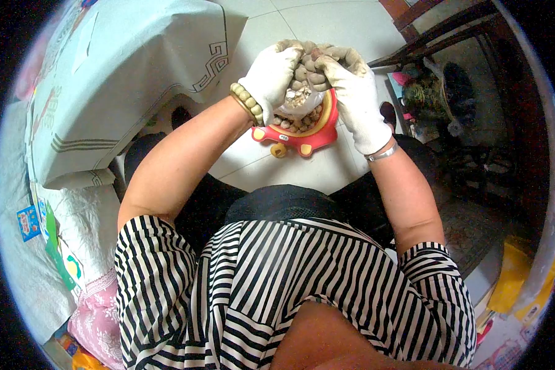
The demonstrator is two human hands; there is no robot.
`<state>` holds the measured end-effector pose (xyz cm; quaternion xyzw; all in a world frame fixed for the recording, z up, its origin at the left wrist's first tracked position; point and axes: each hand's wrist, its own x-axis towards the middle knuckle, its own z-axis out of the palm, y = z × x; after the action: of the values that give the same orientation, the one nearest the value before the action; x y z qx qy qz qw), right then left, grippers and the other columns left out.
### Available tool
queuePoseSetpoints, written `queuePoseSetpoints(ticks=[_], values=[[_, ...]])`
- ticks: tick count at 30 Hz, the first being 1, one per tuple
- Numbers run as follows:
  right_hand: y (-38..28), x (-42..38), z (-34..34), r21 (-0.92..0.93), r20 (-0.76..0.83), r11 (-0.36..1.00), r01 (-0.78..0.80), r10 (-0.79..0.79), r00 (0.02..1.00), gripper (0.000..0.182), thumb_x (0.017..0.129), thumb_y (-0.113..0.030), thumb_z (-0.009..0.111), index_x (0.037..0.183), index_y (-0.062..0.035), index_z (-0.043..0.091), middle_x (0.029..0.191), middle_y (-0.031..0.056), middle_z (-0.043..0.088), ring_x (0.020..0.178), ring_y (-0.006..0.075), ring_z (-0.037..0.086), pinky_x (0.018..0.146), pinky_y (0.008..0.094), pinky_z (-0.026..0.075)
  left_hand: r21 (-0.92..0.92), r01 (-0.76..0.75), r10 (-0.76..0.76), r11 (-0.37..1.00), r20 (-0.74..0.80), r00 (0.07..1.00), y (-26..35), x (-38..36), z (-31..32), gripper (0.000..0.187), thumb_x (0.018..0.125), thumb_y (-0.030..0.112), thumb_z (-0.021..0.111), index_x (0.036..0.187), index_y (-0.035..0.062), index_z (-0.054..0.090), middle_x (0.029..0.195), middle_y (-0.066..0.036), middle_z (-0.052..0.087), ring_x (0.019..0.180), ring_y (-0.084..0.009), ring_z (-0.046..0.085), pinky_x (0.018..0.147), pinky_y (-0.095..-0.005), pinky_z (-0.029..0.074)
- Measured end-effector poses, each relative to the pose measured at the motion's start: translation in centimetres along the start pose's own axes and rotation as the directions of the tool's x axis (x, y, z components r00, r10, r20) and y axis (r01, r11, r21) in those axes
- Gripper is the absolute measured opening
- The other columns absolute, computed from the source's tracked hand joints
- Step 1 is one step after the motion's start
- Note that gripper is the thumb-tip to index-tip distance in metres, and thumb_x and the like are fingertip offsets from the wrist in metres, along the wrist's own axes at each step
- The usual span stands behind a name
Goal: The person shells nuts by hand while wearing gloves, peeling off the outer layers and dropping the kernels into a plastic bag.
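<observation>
My left hand (pixel 272 77), in a white glove with soiled fingertips and a beaded bracelet at the wrist, is closed at the upper middle. Across from it my right hand (pixel 349 83), gloved the same way, has its fingers bent inward. Between the two gloves their dirty grey-brown fingertips meet; whatever they pinch is too small to make out. Below the fingers sits a red and yellow container (pixel 328 132) on the floor, holding small brownish round pieces (pixel 300 123). A clear plastic bag (pixel 303 103) with pale bits lies over its middle.
A table with a pale grey cloth (pixel 135 68) stands at the left. Dark wooden furniture (pixel 441 37) is at the upper right, with a dark patterned bundle (pixel 427 89) beside it. White floor tiles (pixel 327 21) show beyond my hands. A yellow bag (pixel 512 277) lies at lower right.
</observation>
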<state>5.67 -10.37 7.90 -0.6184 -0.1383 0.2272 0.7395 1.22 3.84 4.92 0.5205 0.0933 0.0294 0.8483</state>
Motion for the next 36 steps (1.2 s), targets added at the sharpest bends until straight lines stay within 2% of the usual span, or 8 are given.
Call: queuePoseSetpoints(ticks=[6, 11, 15, 21, 24, 29, 31, 36], values=[[0.1, 0.3, -0.1, -0.209, 0.022, 0.968, 0.142, -0.141, 0.99, 0.012, 0.085, -0.006, 0.061, 0.095, 0.0001, 0.057, 0.083, 0.007, 0.064, 0.07, 0.0133, 0.063, 0.062, 0.0242, 0.053, -0.274, 0.337, -0.314, 0.901, 0.123, 0.941, -1.1, 0.8, -1.0, 0.038, 0.098, 0.031, 0.036, 0.118, 0.0027, 0.052, 0.101, -0.012, 0.063, 0.084, -0.0198, 0.064, 0.076, -0.0296, 0.054], [0.3, 0.3, -0.4, -0.073, 0.08, 0.996, -0.044, 0.049, 0.996, 0.013, 0.086, -0.005, 0.06, 0.097, 0.0018, 0.057, 0.09, 0.0078, 0.063, 0.077, 0.0139, 0.063, 0.068, 0.0243, 0.053, -0.414, 0.299, -0.172, 0.86, 0.315, 0.933, -1.9, 1.3, -2.1, 0.042, 0.097, 0.035, 0.039, 0.118, 0.0021, 0.053, 0.102, -0.012, 0.063, 0.084, -0.0204, 0.064, 0.076, -0.0311, 0.054], [0.4, 0.3, -1.1, -0.269, 0.107, 0.962, -0.044, 0.075, 0.991, 0.017, 0.089, -0.007, 0.056, 0.103, 0.0033, 0.057, 0.099, 0.0104, 0.064, 0.085, 0.0142, 0.063, 0.075, 0.0248, 0.053, -0.25, 0.269, -0.226, 0.93, 0.189, 0.956, -1.6, 0.7, -1.1, 0.033, 0.096, 0.022, 0.045, 0.119, 0.0014, 0.052, 0.103, -0.01, 0.062, 0.086, -0.0177, 0.062, 0.073, -0.0267, 0.053], [0.1, 0.1, -1.2, -0.078, 0.12, 0.995, -0.067, 0.077, 0.99, 0.02, 0.091, -0.009, 0.051, 0.106, 0.0007, 0.059, 0.094, 0.0087, 0.064, 0.081, 0.0129, 0.062, 0.073, 0.0247, 0.051, -0.32, 0.178, -0.198, 0.931, -0.03, 0.98, -1.1, 0.9, -0.9, 0.028, 0.094, 0.012, 0.045, 0.118, -0.0008, 0.052, 0.104, -0.011, 0.061, 0.088, -0.0184, 0.062, 0.079, -0.0287, 0.052], [0.8, 0.2, -1.7, -0.185, 0.106, 0.982, -0.048, 0.068, 0.992, 0.023, 0.091, -0.008, 0.049, 0.109, 0.0014, 0.059, 0.098, 0.0096, 0.064, 0.088, 0.0133, 0.061, 0.077, 0.0251, 0.05, -0.266, 0.162, -0.181, 0.95, -0.046, 0.982, -1.9, 1.4, -2.2, 0.025, 0.094, 0.012, 0.045, 0.114, -0.0015, 0.053, 0.102, -0.012, 0.061, 0.088, -0.0192, 0.062, 0.079, -0.0301, 0.052], [2.9, 1.6, -2.5, -0.382, 0.16, 0.924, 0.015, 0.05, 0.986, 0.031, 0.092, -0.012, 0.05, 0.119, 0.0028, 0.054, 0.107, 0.0109, 0.062, 0.096, 0.0165, 0.06, 0.085, 0.0261, 0.047, -0.299, 0.258, -0.291, 0.919, -0.069, 0.954, -2.7, 1.9, -2.6, 0.035, 0.094, 0.024, 0.05, 0.117, -0.0022, 0.05, 0.104, -0.014, 0.059, 0.095, -0.0215, 0.059, 0.084, -0.0319, 0.049], [5.2, 2.9, -3.0, -0.452, 0.169, 0.892, 0.029, 0.054, 0.984, 0.034, 0.09, -0.011, 0.051, 0.12, 0.0025, 0.053, 0.112, 0.011, 0.06, 0.103, 0.0177, 0.056, 0.092, 0.0271, 0.042, -0.323, 0.319, -0.37, 0.891, -0.108, 0.923, -2.5, 1.8, -2.0, 0.055, 0.092, 0.04, 0.051, 0.125, -0.0037, 0.045, 0.11, -0.017, 0.057, 0.104, -0.025, 0.055, 0.093, -0.0352, 0.043], [7.9, 5.0, -4.3, -0.629, 0.155, 0.773, 0.083, 0.02, 0.988, 0.035, 0.09, -0.016, 0.05, 0.121, 0.0015, 0.053, 0.115, 0.0111, 0.059, 0.104, 0.0182, 0.055, 0.092, 0.029, 0.042, -0.198, 0.251, -0.284, 0.948, -0.162, 0.945, -2.0, 1.9, -1.6, 0.07, 0.091, 0.052, 0.043, 0.131, -0.0052, 0.04, 0.116, -0.02, 0.055, 0.11, -0.0263, 0.052, 0.1, -0.0361, 0.037]])
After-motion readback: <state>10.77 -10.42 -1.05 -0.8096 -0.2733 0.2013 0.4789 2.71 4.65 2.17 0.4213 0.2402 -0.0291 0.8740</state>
